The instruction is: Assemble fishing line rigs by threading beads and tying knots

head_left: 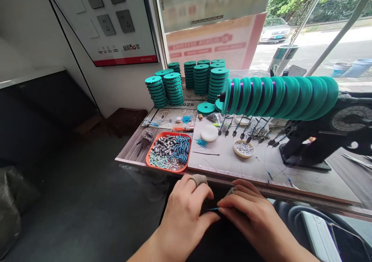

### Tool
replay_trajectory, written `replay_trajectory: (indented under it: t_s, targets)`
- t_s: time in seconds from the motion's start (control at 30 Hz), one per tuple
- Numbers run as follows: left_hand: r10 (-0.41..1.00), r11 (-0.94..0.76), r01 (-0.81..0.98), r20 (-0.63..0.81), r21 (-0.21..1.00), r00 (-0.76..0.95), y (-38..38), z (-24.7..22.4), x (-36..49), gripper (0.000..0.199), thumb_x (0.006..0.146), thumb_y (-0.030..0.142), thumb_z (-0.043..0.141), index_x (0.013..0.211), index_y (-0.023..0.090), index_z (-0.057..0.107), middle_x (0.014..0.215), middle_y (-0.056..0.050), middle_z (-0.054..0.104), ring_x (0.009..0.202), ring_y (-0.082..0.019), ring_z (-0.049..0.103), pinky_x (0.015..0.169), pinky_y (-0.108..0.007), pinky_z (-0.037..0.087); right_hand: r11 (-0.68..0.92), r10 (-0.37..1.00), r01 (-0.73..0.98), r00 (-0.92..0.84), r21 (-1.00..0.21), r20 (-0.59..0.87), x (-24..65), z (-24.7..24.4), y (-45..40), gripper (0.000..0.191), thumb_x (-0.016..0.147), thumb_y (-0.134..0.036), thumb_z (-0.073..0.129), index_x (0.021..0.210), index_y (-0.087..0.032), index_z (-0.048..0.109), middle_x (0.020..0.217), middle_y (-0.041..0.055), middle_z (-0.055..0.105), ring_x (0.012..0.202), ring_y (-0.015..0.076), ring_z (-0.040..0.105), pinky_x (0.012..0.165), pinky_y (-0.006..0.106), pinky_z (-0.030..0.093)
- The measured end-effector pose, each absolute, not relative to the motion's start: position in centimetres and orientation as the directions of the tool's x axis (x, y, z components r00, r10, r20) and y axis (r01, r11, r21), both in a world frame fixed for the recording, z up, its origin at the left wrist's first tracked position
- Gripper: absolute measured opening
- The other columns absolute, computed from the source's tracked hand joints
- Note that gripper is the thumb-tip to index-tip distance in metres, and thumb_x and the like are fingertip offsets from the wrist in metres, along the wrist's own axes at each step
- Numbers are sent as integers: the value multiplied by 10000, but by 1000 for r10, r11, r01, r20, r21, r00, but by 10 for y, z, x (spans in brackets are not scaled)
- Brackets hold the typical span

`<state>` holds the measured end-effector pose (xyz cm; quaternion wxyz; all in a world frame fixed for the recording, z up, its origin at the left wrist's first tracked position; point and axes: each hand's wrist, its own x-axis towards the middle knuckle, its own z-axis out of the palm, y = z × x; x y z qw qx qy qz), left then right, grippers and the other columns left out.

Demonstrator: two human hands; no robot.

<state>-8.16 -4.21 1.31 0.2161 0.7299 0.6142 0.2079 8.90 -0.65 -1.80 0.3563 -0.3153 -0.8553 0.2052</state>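
Blue and thin, a small piece juts from the pinched fingertips of my right hand, low in front of me, just off the near edge of the counter. My left hand curls around its other end, thumb and forefinger apart at the tips; whether it touches the piece, I cannot tell.

As far as I can judge, the work is partway through. Several dark pieces already hang on lines below the row of green spools on the black machine, while the blue one sits unfinished between my hands. Plenty of loose parts remain: the orange tray holds metal cylinders and blue ribbed pieces, and white beads fill a small dish. Behind them stand stacks of green spools; whether those are finished or waiting, I cannot say.
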Motion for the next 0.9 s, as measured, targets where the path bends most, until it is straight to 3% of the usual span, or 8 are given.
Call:
replay_trajectory:
  t_s: [0.1, 0.2, 0.27, 0.4, 0.67, 0.77, 0.83, 0.9]
  targets:
    - [991, -56, 754, -54, 655, 121, -47, 17, -94, 256, 638, 198, 766, 843, 210, 613, 939, -30, 590, 913, -211, 542, 804, -332, 453, 715, 687, 390, -543, -580, 483, 89, -16, -6, 159, 897, -214, 484, 770, -229, 579, 629, -50, 616, 575, 126, 587, 761, 342, 429]
    - [988, -39, 707, -76, 706, 131, -53, 22, -101, 26, 781, 191, 628, 790, 213, 617, 925, -19, 594, 916, -180, 544, 823, -298, 436, 734, 667, 377, -557, -564, 496, 87, -14, -7, 151, 887, -186, 485, 773, -232, 572, 622, -55, 613, 562, 121, 590, 770, 341, 439]
    - [990, -54, 682, -49, 730, 131, -55, 23, -102, 95, 821, 162, 565, 751, 208, 610, 905, -13, 602, 905, -166, 545, 819, -282, 430, 739, 660, 373, -569, -561, 491, 85, -13, -8, 128, 873, -174, 494, 797, -237, 575, 634, -52, 620, 576, 124, 597, 758, 330, 452]
    - [993, -70, 651, -8, 756, 116, -55, 22, -101, 115, 811, 135, 570, 728, 203, 610, 900, -15, 612, 899, -164, 544, 810, -277, 429, 739, 655, 368, -589, -565, 473, 80, -16, -10, 95, 828, -182, 554, 898, -241, 581, 706, -28, 646, 661, 152, 617, 751, 337, 462]
    - [998, -36, 626, 1, 779, 57, -55, 22, -111, 114, 796, 142, 600, 707, 205, 633, 858, -12, 611, 863, -158, 555, 789, -267, 443, 766, 622, 333, -600, -550, 503, 69, -16, -6, 138, 873, -136, 464, 809, -227, 547, 633, -44, 599, 583, 129, 585, 807, 354, 442]
    - [997, -39, 717, 73, 696, -17, -41, 24, -126, 71, 796, 178, 609, 813, 215, 667, 885, -25, 602, 876, -175, 553, 807, -299, 445, 782, 611, 341, -584, -521, 534, 68, -11, -2, 123, 877, -151, 459, 810, -222, 533, 632, -41, 599, 574, 132, 582, 786, 345, 452]
    - [985, -42, 852, 164, 522, -52, -25, 24, -137, 110, 801, 169, 593, 858, 210, 678, 901, -44, 600, 909, -203, 535, 831, -345, 429, 792, 601, 341, -581, -507, 549, 68, -9, 0, 115, 880, -160, 459, 812, -221, 529, 621, -42, 594, 565, 133, 577, 783, 344, 454]
    - [989, -51, 950, 148, 308, 5, -9, 24, -145, 115, 786, 146, 595, 807, 210, 689, 874, -49, 607, 928, -227, 519, 819, -365, 420, 795, 598, 344, -578, -499, 555, 69, -9, 2, 115, 884, -164, 454, 817, -222, 527, 616, -44, 593, 552, 128, 574, 783, 340, 456]
